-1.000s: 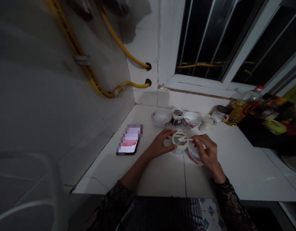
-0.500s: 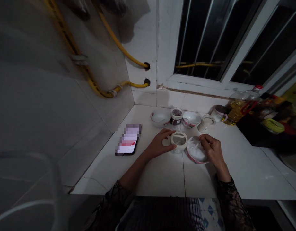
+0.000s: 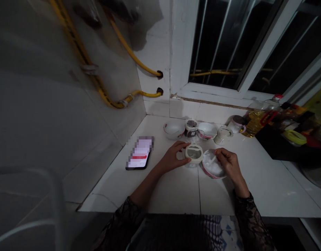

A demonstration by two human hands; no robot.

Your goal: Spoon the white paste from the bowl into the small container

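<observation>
My left hand (image 3: pixel 173 157) grips a squat glass jar with a wide white rim (image 3: pixel 194 155), holding it upright on the white tiled counter (image 3: pixel 176 191). Right next to the jar sits a white bowl with a pink-patterned rim (image 3: pixel 212 167), filled with a white powder. My right hand (image 3: pixel 229 164) pinches a small white spoon (image 3: pixel 212 160), whose tip rests in that powder. The jar's contents are hard to make out.
Behind my hands stand a white bowl (image 3: pixel 173 129), a dark-filled jar (image 3: pixel 191 128), another bowl (image 3: pixel 207 130), and white mugs (image 3: pixel 223 135). A phone (image 3: pixel 139 153) lies left. A cooking oil bottle (image 3: pixel 259 120) stands right. Yellow hoses (image 3: pixel 82 59) run along the wall.
My right hand has moved from over the jar's rim to the bowl, carrying the spoon down into the powder. The jar stays in my left hand.
</observation>
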